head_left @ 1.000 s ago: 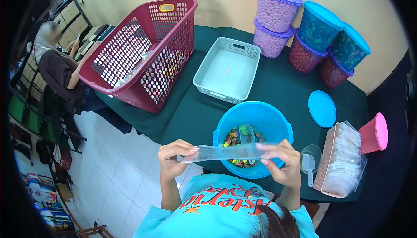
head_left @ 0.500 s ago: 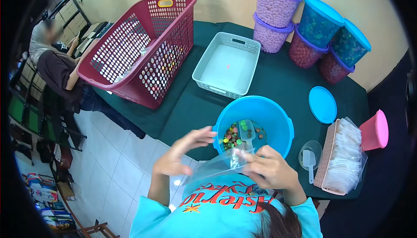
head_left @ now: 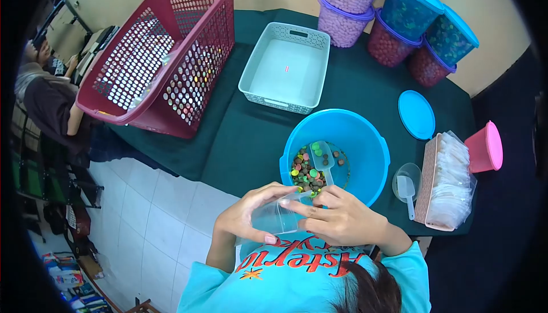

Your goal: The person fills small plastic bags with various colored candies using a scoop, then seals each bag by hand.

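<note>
A clear plastic bag [head_left: 273, 220] is held in front of my shirt, just below the near rim of the blue tub [head_left: 368, 153]. My left hand [head_left: 242, 215] curves around the bag's left side, thumb below and fingers above. From the right, my right hand [head_left: 342, 217] grips the bag's upper edge, its index finger stretched across the plastic. Inside the tub, small round candies [head_left: 302, 170] in green, pink, yellow and brown lie toward the left. A translucent scoop [head_left: 321, 156] rests among them with a few pieces in it.
Beyond the tub stands a pale grey basket [head_left: 285, 73], with a large maroon basket [head_left: 188, 84] to its left. Lidded candy tubs [head_left: 348, 21] line the wall. At right are a blue lid [head_left: 416, 115], a cup with a scoop [head_left: 406, 187], a box of plastic bags [head_left: 451, 181] and a pink container [head_left: 485, 148]. A person [head_left: 51, 104] stands far left.
My left hand, apart from the bag before, has moved right and closed around it. The bag looks fuller in shape. The view has shifted, so the table items sit higher in the frame.
</note>
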`<action>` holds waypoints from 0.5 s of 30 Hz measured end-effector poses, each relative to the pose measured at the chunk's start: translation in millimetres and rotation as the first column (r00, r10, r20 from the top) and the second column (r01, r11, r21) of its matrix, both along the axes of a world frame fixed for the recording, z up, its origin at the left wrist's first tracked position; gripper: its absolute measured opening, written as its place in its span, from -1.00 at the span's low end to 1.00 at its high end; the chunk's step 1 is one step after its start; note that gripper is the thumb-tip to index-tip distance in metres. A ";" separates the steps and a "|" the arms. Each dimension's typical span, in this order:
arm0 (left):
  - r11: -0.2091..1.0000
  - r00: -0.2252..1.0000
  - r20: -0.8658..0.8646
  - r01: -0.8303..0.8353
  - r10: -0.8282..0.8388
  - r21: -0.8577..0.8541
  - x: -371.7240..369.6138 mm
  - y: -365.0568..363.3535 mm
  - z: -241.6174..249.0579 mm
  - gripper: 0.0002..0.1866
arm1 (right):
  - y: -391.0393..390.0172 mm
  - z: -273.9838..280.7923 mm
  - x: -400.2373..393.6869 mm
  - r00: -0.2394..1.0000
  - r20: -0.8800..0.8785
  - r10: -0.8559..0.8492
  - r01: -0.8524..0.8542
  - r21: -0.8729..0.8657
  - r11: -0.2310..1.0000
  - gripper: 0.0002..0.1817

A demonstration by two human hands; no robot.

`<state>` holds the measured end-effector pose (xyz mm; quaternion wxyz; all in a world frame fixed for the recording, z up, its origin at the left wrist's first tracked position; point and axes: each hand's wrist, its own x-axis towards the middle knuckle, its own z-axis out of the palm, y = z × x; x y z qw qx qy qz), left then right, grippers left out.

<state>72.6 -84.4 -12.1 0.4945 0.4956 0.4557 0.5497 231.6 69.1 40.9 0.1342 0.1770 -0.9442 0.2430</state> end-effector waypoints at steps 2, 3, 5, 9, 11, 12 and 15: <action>0.998 0.998 0.048 0.030 -0.032 0.048 -11.2 -1.6 -7.1 -0.04 | -1.5 6.1 -12.1 1.000 -0.013 0.009 -0.010 -0.046 0.999 -0.81; 0.994 0.995 0.087 0.045 -0.053 0.096 -16.3 -2.2 -9.9 -0.09 | 1.5 8.1 -17.5 1.000 -0.006 -0.007 0.006 -0.046 0.999 -0.81; 0.995 0.994 0.110 0.017 -0.027 0.094 -22.8 -3.4 -13.2 -0.10 | 14.3 13.5 -26.0 0.999 0.041 -0.016 0.026 -0.281 0.959 -0.75; 0.983 0.974 0.194 -0.141 0.116 0.119 -38.0 -10.2 -31.3 -0.01 | 46.5 10.5 -43.9 0.987 0.102 -0.123 0.146 -0.252 0.957 -0.87; 0.941 0.907 0.306 -0.329 0.290 0.084 -45.4 -15.8 -37.0 0.09 | 55.2 7.0 -52.8 0.853 0.429 -0.295 0.295 0.069 0.953 -0.80; 0.924 0.884 0.321 -0.378 0.339 0.064 -52.3 -18.8 -38.4 0.09 | 57.4 -3.8 -54.9 0.847 0.435 -0.307 0.308 0.071 0.949 -0.80; 0.903 0.873 0.298 -0.423 0.386 0.072 -79.5 -26.6 -49.8 0.09 | 68.4 -42.6 -61.8 0.484 0.742 -0.464 0.329 0.337 0.882 -0.69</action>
